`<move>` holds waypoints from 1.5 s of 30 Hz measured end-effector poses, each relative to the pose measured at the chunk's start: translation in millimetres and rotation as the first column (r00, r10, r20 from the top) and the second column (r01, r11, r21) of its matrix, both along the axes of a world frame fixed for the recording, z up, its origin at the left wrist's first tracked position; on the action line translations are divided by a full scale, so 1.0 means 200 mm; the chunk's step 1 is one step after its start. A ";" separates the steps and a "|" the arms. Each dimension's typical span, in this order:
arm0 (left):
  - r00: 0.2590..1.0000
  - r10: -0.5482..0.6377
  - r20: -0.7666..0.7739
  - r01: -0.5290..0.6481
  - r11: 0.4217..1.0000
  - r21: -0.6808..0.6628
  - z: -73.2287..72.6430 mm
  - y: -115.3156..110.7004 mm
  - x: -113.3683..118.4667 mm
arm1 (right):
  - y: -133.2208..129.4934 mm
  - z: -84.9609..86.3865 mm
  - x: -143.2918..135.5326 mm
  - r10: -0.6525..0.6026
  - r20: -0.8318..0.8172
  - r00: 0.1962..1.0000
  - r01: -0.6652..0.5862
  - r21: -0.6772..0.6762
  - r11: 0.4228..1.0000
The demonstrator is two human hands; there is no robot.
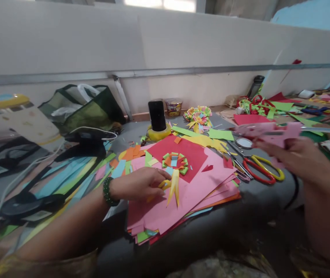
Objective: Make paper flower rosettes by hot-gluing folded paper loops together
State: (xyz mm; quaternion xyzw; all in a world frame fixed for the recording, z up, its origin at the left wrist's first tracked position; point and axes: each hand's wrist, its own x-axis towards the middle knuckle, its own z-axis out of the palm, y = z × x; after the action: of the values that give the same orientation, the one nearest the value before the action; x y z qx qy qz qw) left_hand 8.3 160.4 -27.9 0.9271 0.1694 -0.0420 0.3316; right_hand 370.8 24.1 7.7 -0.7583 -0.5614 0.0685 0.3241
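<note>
My left hand [146, 183], with a dark green bead bracelet on the wrist, rests over a stack of pink paper [188, 200]. Its fingers are curled around a yellow paper strip [165, 185]; the grip is partly hidden. Beside the fingertips lies a paper rosette [175, 163] in orange, green and light blue, with yellow forked tails [174, 189] pointing toward me. A red sheet [195, 152] sits beneath the rosette. On the right, my right hand [298, 154] grips a pink glue gun [269, 132], raised above the table and blurred.
Red and yellow scissors [259, 172] lie under the glue gun, near a roll of tape [244, 143]. A phone [157, 116] stands in a yellow tape roll [159, 132]. Behind are finished paper flowers [198, 117] and a cup [173, 107]. Paper strips [63, 179] and a green bag [89, 108] fill the left.
</note>
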 end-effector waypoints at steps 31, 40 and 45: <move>0.994 -0.019 0.106 0.010 0.996 0.090 -0.07 0.00 0.04 | 0.36 -0.14 -0.64 0.376 0.214 0.901 -0.244 -0.465 0.851; 0.996 -0.001 0.091 -0.008 0.995 0.101 -0.09 0.01 0.04 | 0.34 -0.13 -0.65 0.360 0.233 0.903 -0.216 -0.478 0.851; 0.995 -0.018 0.099 0.008 0.994 0.106 -0.09 0.01 0.04 | 0.33 -0.14 -0.65 0.398 0.206 0.894 -0.273 -0.453 0.849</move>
State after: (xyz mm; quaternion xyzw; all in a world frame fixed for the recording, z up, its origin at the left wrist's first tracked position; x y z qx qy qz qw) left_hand 16.4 162.2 -46.2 0.9453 0.1486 0.0112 0.2901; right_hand 241.8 89.8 -20.2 -0.6998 -0.7006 0.1289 0.0531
